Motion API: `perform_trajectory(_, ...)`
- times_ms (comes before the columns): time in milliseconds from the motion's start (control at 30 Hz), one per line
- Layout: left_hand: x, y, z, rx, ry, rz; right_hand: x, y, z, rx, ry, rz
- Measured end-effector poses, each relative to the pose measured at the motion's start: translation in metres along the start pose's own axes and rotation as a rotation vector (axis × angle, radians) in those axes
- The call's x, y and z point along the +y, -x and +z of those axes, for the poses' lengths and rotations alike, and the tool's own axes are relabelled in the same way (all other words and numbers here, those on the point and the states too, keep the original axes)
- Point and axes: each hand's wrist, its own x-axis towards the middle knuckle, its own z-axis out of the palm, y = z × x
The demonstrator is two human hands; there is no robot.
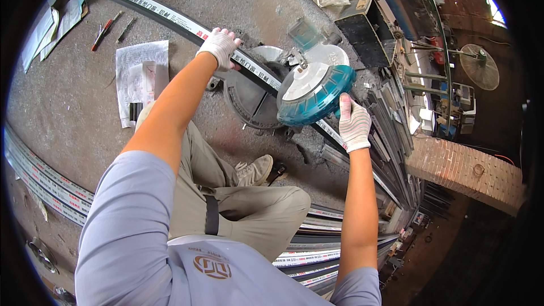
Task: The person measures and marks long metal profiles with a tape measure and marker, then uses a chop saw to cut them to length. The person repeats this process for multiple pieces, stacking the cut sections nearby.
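Note:
My left hand (219, 48), in a white knit glove, grips a long metal profile (170, 13) covered with printed film. The profile lies across the round base (248, 100) of a mitre saw and runs on past it towards the lower right. My right hand (355, 124), gloved in striped knit, is closed around the handle behind the saw's teal guard (316, 100). The saw head sits low over the profile and hides a stretch of it. I cannot tell whether the blade touches the metal or turns.
Papers (142, 80) and pens (103, 32) lie on the dusty floor to the left. Bundles of profiles lie at the lower left (51, 182), beneath my right arm (310, 255) and along the right (393, 123). Farther off stand a black box (367, 29), a fan (479, 66) and a brick pillar (463, 170).

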Motion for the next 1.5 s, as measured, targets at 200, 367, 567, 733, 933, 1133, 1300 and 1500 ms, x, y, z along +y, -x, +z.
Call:
perform_trajectory(200, 0.000, 0.002, -0.006, 0.000, 0.047, -0.007, 0.004, -0.005, -0.005, -0.119, -0.053, 0.004)
perform_trajectory(367, 0.001, 0.005, -0.009, -0.057, 0.071, -0.050, 0.006, -0.011, -0.003, -0.226, -0.060, 0.037)
perform_trajectory(567, 0.014, -0.004, -0.021, -0.076, 0.059, -0.088, -0.002, 0.011, 0.007, -0.169, -0.120, -0.011)
perform_trajectory(733, 0.039, -0.004, -0.051, -0.278, -0.002, -0.247, -0.011, 0.037, 0.022, -0.122, -0.072, -0.023)
perform_trajectory(933, 0.042, -0.017, -0.029, -0.344, -0.087, -0.281, -0.015, 0.074, 0.040, -0.209, -0.157, 0.054)
perform_trajectory(1133, 0.047, -0.020, -0.028, -0.350, -0.128, -0.332, -0.017, 0.096, 0.065, -0.214, -0.199, 0.050)
perform_trajectory(1300, 0.046, -0.024, -0.023, -0.341, -0.114, -0.356, -0.018, 0.106, 0.093, -0.176, -0.182, 0.045)
perform_trajectory(1500, 0.025, -0.041, 0.000, -0.328, -0.147, -0.338, -0.019, 0.116, 0.125, -0.061, -0.180, 0.035)
